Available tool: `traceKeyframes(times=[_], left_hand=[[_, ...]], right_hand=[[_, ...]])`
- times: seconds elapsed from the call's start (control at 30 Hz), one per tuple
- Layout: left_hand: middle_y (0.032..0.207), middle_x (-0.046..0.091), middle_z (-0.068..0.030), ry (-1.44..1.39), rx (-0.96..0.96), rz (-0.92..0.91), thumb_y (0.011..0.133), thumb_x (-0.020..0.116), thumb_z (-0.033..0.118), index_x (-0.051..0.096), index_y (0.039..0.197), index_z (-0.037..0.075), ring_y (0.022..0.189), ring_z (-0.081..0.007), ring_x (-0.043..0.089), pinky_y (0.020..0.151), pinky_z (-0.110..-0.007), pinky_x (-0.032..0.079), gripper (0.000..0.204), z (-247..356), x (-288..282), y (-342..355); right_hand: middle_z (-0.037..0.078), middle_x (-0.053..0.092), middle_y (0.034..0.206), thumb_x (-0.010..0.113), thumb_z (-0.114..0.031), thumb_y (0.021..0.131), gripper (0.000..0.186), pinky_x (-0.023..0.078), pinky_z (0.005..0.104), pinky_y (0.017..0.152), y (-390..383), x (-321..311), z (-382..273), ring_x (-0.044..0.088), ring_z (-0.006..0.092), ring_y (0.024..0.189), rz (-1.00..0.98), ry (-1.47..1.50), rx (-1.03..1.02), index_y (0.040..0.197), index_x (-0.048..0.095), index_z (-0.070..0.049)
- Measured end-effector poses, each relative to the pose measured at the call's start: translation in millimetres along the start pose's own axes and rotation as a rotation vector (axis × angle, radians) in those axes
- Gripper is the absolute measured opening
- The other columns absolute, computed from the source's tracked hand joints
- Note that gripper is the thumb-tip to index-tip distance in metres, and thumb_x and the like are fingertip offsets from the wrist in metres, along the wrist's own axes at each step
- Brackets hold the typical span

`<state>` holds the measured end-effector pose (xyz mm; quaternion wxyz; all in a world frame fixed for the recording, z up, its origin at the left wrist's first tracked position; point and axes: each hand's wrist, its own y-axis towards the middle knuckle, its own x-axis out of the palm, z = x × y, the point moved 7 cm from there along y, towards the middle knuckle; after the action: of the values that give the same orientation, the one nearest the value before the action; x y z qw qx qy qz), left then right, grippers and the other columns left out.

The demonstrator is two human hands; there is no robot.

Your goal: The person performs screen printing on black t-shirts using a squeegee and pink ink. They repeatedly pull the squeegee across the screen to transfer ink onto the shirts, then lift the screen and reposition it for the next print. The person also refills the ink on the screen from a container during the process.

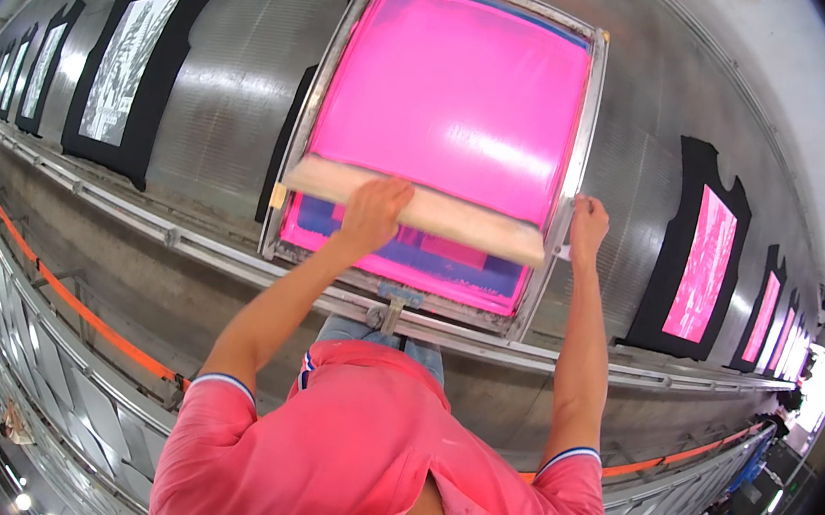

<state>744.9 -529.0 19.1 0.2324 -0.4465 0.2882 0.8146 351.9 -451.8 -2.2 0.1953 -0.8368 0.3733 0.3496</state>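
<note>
**Inspector:** Nearest the lens, what do you log?

**Operator:** Pink collar and shoulders, then both forearms running up to the work. My left hand [374,211] is closed over the wooden squeegee [408,209], gripping its middle. My right hand [588,224] is fisted on the right rail of the metal screen frame [576,174], just beyond the squeegee's end.

**Inspector:** Step in hand?

**Operator:** I judge a print stroke under way: the blade lies across the lower part of the mesh, pink ink [455,91] pooled above the grip. The next move calls for even pressure and a steady frame.

**Inspector:** Labels or signs?

**Operator:** None I can make out. Right of the grip, black shirts with pink panels [703,263]; far left, black shirts with pale grey panels [131,62], all on the long steel table [230,78].
</note>
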Motion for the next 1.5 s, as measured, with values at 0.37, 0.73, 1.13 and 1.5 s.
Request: traceKeyframes(times=[0.37,0.73,1.13,1.5], left_hand=[[0.124,0.060,-0.0141,-0.020,-0.002,-0.048,0.072,0.058,0.005,0.059,0.121,0.000,0.119,-0.0304,0.055,0.100,-0.044,0.042,0.049,44,-37,-143],[0.097,0.065,-0.0083,-0.168,0.080,0.081,0.067,0.063,0.003,0.063,0.097,0.005,0.096,-0.0278,0.063,0.083,-0.042,0.049,0.031,-112,-163,-184],[0.084,0.067,-0.0130,-0.119,0.071,0.130,0.068,0.060,0.004,0.066,0.088,0.006,0.080,-0.0337,0.065,0.071,-0.047,0.052,0.021,-375,-321,-225],[0.099,0.070,-0.0162,0.139,-0.054,-0.197,0.059,0.060,-0.013,0.070,0.097,-0.002,0.090,-0.0375,0.065,0.078,-0.044,0.052,0.041,-608,-440,-292]], right_hand=[[0.016,0.068,0.085,0.063,-0.024,0.088,0.030,0.047,0.0386,0.074,-29,-35,-52,0.062,0.0242,0.078,0.171,0.036,-0.013,0.097,0.069,0.005],[0.019,0.070,0.085,0.061,-0.026,0.088,0.032,0.048,0.0416,0.074,-135,16,-203,0.067,0.0310,0.080,0.303,-0.050,-0.166,0.094,0.070,0.004],[0.019,0.069,0.080,0.059,-0.025,0.087,0.028,0.050,0.0416,0.073,-154,297,-319,0.067,0.0301,0.079,0.319,0.184,-0.283,0.089,0.071,0.001],[0.021,0.069,0.084,0.057,-0.027,0.090,0.029,0.051,0.0442,0.073,-346,525,-531,0.067,0.0394,0.082,0.100,0.307,0.027,0.094,0.070,-0.002]])
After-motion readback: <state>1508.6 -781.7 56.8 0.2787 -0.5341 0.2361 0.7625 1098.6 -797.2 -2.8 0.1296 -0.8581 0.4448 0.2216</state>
